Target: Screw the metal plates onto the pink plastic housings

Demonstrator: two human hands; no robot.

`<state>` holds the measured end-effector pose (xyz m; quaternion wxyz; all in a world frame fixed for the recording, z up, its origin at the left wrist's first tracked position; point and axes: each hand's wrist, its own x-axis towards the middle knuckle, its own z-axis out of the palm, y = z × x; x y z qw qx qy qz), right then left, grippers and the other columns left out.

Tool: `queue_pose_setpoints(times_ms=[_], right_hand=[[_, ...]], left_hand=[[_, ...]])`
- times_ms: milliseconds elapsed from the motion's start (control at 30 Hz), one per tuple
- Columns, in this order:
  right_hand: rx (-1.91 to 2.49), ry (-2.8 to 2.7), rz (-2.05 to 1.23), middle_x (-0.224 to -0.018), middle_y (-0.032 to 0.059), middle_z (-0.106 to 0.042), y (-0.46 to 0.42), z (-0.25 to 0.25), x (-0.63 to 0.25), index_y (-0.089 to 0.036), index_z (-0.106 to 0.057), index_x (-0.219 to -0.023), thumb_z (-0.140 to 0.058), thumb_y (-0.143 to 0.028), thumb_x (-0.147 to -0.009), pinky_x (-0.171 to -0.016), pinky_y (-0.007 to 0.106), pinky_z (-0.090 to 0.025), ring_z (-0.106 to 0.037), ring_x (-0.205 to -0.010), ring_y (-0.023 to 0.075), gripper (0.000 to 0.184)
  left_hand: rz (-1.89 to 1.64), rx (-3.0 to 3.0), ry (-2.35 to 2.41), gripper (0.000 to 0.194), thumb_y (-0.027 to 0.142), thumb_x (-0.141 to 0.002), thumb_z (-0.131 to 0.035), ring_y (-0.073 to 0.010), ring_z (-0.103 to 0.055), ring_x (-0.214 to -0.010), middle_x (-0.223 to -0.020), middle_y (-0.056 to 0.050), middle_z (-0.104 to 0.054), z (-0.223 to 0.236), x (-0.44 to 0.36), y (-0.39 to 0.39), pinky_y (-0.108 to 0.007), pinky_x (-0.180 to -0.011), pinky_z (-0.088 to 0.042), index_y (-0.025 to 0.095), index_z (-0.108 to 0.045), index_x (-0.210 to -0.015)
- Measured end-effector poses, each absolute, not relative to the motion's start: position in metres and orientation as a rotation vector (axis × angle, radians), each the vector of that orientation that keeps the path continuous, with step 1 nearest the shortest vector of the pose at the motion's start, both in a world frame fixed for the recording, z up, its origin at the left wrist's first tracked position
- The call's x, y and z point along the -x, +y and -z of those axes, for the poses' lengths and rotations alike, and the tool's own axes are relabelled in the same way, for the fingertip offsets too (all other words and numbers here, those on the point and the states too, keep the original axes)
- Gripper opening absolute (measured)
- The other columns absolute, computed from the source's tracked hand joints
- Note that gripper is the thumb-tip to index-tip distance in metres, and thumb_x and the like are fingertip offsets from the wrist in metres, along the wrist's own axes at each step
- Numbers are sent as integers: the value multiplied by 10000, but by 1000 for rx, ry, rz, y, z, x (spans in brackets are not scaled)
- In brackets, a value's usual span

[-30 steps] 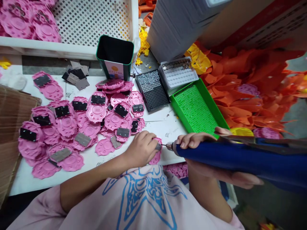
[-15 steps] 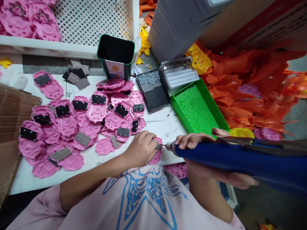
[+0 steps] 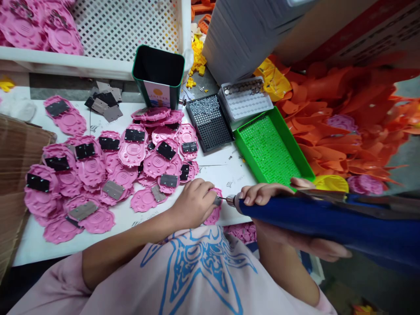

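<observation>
My left hand (image 3: pixel 193 203) is closed over a pink plastic plate (image 3: pixel 215 214) near the table's front edge and hides most of it. A bit of grey metal shows on the plate beside my fingers. In my right hand (image 3: pixel 269 197) is a blue electric screwdriver (image 3: pixel 315 214), lying level with my fingers wrapped round it. Its thin bit points left and its tip meets the plate at the metal piece. Whether a screw sits under the tip is too small to tell. Left of my hand lies a heap of pink plates (image 3: pixel 133 148) bearing black or grey metal pieces.
A dark green bin (image 3: pixel 159 74) stands behind the heap, beside loose metal plates (image 3: pixel 106 103). A black tray with small screws (image 3: pixel 210 122), a clear tray (image 3: pixel 246 98) and a green tray (image 3: pixel 274 144) lie to the right. Orange parts (image 3: pixel 328 127) pile beyond; a white crate (image 3: pixel 98 63) stands behind.
</observation>
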<state>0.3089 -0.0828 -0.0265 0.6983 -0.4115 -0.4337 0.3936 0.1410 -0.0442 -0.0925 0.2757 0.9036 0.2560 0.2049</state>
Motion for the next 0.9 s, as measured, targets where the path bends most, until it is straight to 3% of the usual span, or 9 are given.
queue_pose_setpoints(times_ms=[167, 467, 633, 900], right_hand=[[961, -1073, -846, -751, 19, -631, -87, 22, -302, -260, -586, -1216, -610, -626, -750, -573, 404, -515, -599, -607, 210, 593], [995, -1056, -926, -782, 27, -625, -92, 25, -303, -272, -568, -1223, -597, -615, -764, -618, 434, -510, -603, -661, 223, 574], [850, -1053, -946, -707, 14, -634, -73, 26, -314, -263, -582, -1228, -558, -652, -759, -540, 389, -507, -577, -563, 199, 610], [931, -992, -714, -592, -39, -567, 16, -2, -316, -317, -649, -902, -590, -744, -647, -483, 327, -500, -536, -475, 158, 500]], left_hand=[[-499, -2435, 693, 183, 264, -917, -521, -245, -490, -904, -1032, -102, -624, 91, -141, -44, -381, -811, -455, 137, -631, -989], [-390, -2430, 744, 166, 276, -900, -554, -237, -455, -859, -1030, -77, -619, 88, -143, -46, -381, -784, -434, 163, -624, -999], [-425, -2440, 753, 163, 271, -881, -597, -243, -477, -890, -1031, -77, -610, 90, -142, -47, -385, -799, -434, 156, -615, -995], [-485, -2412, 729, 311, 328, -838, -659, -265, -501, -925, -1056, -108, -597, 97, -138, -48, -406, -804, -444, 138, -602, -1077]])
